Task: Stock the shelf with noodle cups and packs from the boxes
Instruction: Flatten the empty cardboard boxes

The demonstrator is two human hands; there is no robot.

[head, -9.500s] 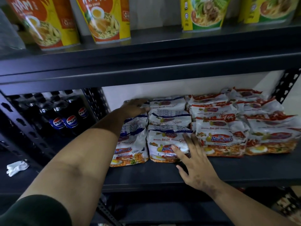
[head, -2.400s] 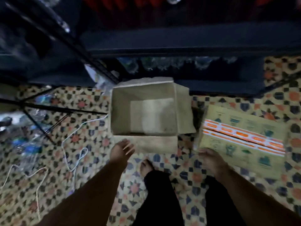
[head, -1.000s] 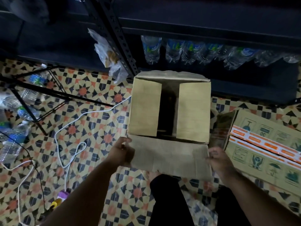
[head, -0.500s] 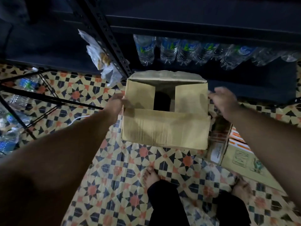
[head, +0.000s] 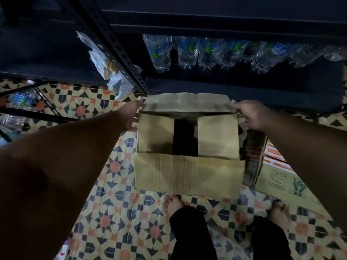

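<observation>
Both hands [head: 251, 115] moved to the box's [head: 187, 147] far flap, fingers pinching its ends.

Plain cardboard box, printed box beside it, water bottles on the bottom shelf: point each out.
plain cardboard box [head: 187, 171]: head view, near flap folded outward.
printed box [head: 287, 182]: head view, side panel with handling symbols.
water bottles [head: 187, 51]: head view, body of one bottle in the row.

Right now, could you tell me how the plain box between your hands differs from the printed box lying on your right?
The plain box stands upright with bare brown flaps; the printed box lies tilted and carries orange stripes and handling symbols. The left hand and right hand hold the plain box's far flap, while the printed box is untouched. Both are cardboard on the tiled floor.
</observation>
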